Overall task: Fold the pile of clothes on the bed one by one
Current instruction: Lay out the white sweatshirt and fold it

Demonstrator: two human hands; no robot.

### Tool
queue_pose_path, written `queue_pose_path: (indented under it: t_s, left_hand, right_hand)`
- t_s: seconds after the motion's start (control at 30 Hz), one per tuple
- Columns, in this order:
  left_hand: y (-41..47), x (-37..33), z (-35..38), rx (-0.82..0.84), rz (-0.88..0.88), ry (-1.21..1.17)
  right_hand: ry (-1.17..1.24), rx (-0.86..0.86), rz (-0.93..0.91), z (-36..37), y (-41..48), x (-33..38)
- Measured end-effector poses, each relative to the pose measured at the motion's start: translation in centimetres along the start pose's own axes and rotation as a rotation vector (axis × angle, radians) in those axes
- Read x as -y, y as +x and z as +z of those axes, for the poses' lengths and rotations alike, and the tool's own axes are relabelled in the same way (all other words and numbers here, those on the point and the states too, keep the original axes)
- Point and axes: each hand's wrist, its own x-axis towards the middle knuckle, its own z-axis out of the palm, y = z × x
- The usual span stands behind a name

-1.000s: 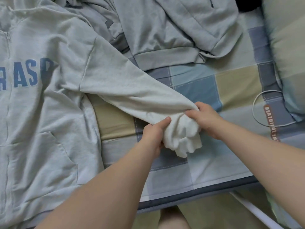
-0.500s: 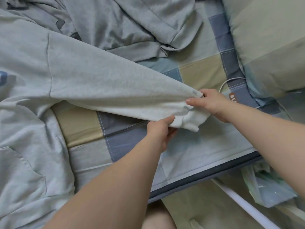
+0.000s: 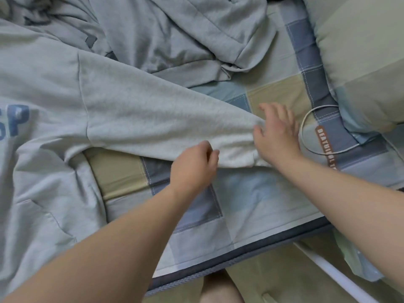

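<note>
A light grey zip hoodie [image 3: 48,101] with blue letters lies spread on the left of the bed. Its right sleeve [image 3: 157,123] stretches flat toward the right across the checked sheet. My right hand [image 3: 277,134] is open with fingers spread, over the sleeve's cuff end. My left hand [image 3: 194,167] sits at the sleeve's lower edge with fingers loosely curled and nothing visibly held. A crumpled pile of grey clothes [image 3: 175,36] lies beyond the sleeve.
The checked sheet [image 3: 251,204] covers the bed, and its near edge [image 3: 240,261] runs along the bottom. A white cable loop [image 3: 306,119] lies just right of my right hand. A pale green pillow [image 3: 360,51] fills the upper right. A white rail [image 3: 336,276] stands below the bed edge.
Both hands have let go of the bunched cuff. The sleeve, pulled out to the right, now lies flat on the sheet, and my right hand has spread open over its end.
</note>
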Motion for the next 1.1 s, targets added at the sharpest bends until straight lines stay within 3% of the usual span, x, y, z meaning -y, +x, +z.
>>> queue_pose_path:
  t_s: [0.07, 0.13, 0.3, 0.37, 0.47, 0.6, 0.7, 0.8, 0.97, 1.1]
  left_hand:
    - [1.1, 3.0, -2.8, -0.268, 0.109, 0.126]
    - [2.3, 6.6, -5.1, -0.358, 0.123, 0.249]
    - [5.0, 14.4, -8.9, -0.163, 0.098, 0.538]
    - [6.0, 15.8, -9.1, -0.047, 0.089, 0.526]
    - [6.5, 16.1, -7.9, 0.003, 0.07, 0.438]
    - [6.6, 14.8, -6.1, 0.028, 0.114, 0.391]
    - [5.5, 13.5, -5.8, 0.081, 0.19, 0.361]
    - [2.9, 13.6, -6.6, 0.019, 0.238, 0.328]
    - [-2.8, 19.0, -10.6, -0.148, 0.216, 0.337]
    - [-8.4, 27.0, -13.9, -0.256, 0.157, 0.391]
  right_hand:
    - [-0.034, 0.068, -0.13, 1.8, -0.1, 3.7]
    - [-0.098, 0.16, -0.231, 4.2, 0.2, 7.6]
    - [-0.266, 0.309, -0.385, 11.3, 0.9, 14.2]
    - [-0.33, 0.326, -0.396, 13.3, 1.3, 13.3]
    - [-0.434, 0.281, -0.38, 13.2, 2.4, 8.3]
    - [-0.507, 0.279, -0.177, 9.3, 3.6, -0.1]
    - [-0.559, 0.334, 0.034, 6.2, 3.7, -1.8]
    - [-0.517, 0.294, 0.035, 5.2, 2.4, 2.7]
    - [-0.382, 0.305, -0.387, 8.6, -4.2, 15.9]
    - [-0.254, 0.398, -0.51, 13.8, -11.6, 25.8]
